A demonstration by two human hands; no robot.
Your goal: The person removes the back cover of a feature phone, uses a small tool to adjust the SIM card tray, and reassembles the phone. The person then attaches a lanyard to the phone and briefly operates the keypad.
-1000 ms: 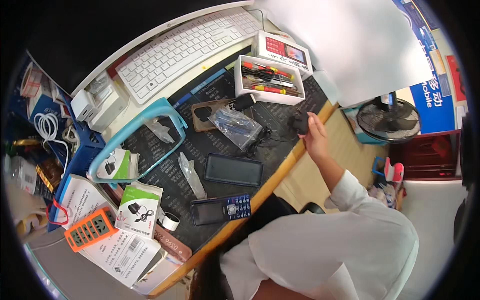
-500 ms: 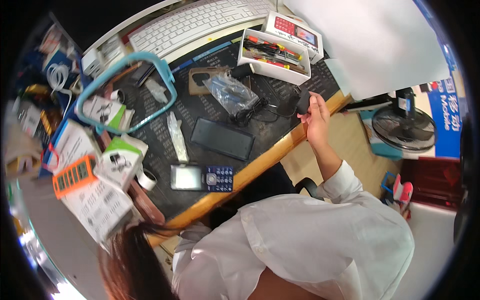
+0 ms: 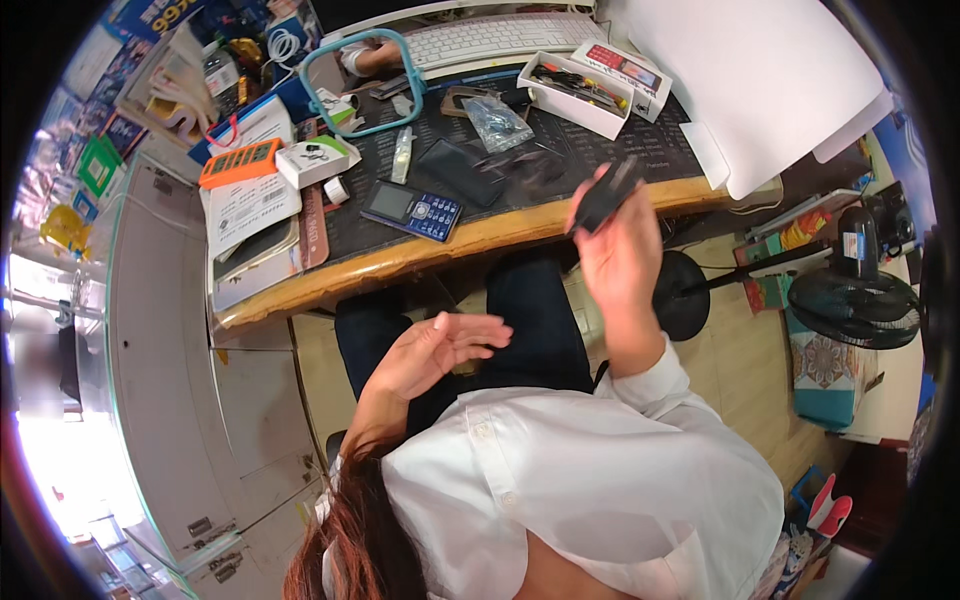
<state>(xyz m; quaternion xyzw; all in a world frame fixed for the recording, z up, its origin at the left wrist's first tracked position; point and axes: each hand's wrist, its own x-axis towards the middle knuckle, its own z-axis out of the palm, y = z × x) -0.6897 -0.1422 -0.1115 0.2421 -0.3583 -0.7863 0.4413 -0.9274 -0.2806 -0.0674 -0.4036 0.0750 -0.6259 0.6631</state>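
Note:
My right hand (image 3: pixel 622 250) is raised over the desk's front edge, its fingers around a black charger plug (image 3: pixel 608 195), blurred by motion. A smeared dark cable (image 3: pixel 525 165) lies on the desk to its left. My left hand (image 3: pixel 445 352) hangs above my lap with its fingers stretched out and nothing in it. On the desk beyond it lie a blue keypad phone (image 3: pixel 412 210) with a grey screen and a flat black phone (image 3: pixel 462 172). Behind them are a clear plastic bag (image 3: pixel 498 122) and a slim clear packet (image 3: pixel 402 155).
An open white box (image 3: pixel 575 105) of tools stands near a white keyboard (image 3: pixel 500 40). A light-blue frame (image 3: pixel 415 75) stands at the back left; a hand (image 3: pixel 378 58) shows through it. An orange calculator (image 3: pixel 240 163) rests on boxes. A black fan (image 3: pixel 855 300) stands right.
My left hand has come into view above my lap. My right hand has lifted the charger plug and turned its palm up. The head view has shifted, showing more floor and the cabinet.

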